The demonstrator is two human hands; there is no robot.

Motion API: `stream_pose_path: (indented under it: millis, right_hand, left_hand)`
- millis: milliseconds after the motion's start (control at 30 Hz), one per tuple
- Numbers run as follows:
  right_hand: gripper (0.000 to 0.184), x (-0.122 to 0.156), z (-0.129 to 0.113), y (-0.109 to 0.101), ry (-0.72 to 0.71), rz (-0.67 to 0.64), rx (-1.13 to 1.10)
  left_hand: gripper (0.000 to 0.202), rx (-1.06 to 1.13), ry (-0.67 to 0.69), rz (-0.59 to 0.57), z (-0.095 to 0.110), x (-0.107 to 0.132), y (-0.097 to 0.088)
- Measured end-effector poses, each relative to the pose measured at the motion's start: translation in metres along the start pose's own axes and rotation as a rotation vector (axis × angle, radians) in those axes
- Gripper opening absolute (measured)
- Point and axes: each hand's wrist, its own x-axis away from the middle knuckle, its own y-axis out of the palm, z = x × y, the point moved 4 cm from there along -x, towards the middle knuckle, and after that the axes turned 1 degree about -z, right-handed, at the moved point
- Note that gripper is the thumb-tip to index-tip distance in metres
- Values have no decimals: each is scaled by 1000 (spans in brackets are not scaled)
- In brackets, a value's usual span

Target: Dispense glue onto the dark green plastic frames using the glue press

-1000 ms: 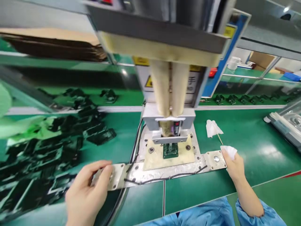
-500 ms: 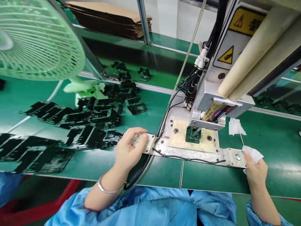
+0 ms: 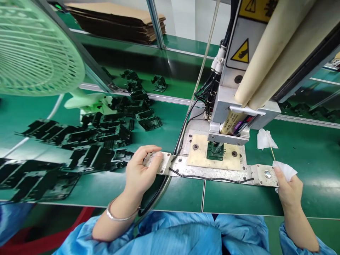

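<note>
My left hand (image 3: pixel 142 170) rests over the left end block of a metal base plate (image 3: pixel 183 163), its thumb and curved fingers apart. Whatever is on top of that block is hidden beneath it. A crumpled white wipe (image 3: pixel 285 170) is in my right hand (image 3: pixel 290 189), beside the right end block and its round silver button (image 3: pixel 267 174). From the wipe a thin wooden stick (image 3: pixel 272 153) extends to a second white wipe (image 3: pixel 265 139) on the bench. Between my hands, a dark green plastic part (image 3: pixel 214 151) sits on a cream fixture plate (image 3: pixel 196 159) under the press head (image 3: pixel 228 136).
Many dark plastic parts (image 3: pixel 98 136) are spread on the green bench to the left. A green fan (image 3: pixel 39 49) stands there. Black cables (image 3: pixel 156 194) run beside my left hand. Stacked cardboard (image 3: pixel 114 21) lies at the back; the press column (image 3: pixel 233 71) rises in front.
The view has shifted slightly, so the bench and machine appear a little further left. Both hands stay at the two end blocks.
</note>
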Motion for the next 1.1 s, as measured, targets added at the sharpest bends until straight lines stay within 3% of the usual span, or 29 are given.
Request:
stream_pose_path:
  millis: [500,600,700,800,933,1000,1100]
  right_hand:
    - [65,4,3,1,17,-42,2]
    - [63,4,4,2,22,-53,-5]
    - [62,5,3,3,2,-61,-11]
    - [62,5,0,3,-19,-58,-12]
    - [63,4,-1,3,-15,-62,-7]
    - [62,4,0,3,-7,-71,-6]
    - [61,4,4,3,2,-91,-17]
  left_hand:
    - [40,-187,-110,-138,-6,0,-4]
    - [46,-325,-11,-185,7,-2,-7]
    - [53,-454,217,-200,42,-7,-8]
    - [65,-311,296,-420,77,-15,12]
    - [93,-45,176,-804,103,-28,60]
    - [84,62,111,-916,107,-33,80]
    - [63,218,19,-972,108,-38,96]
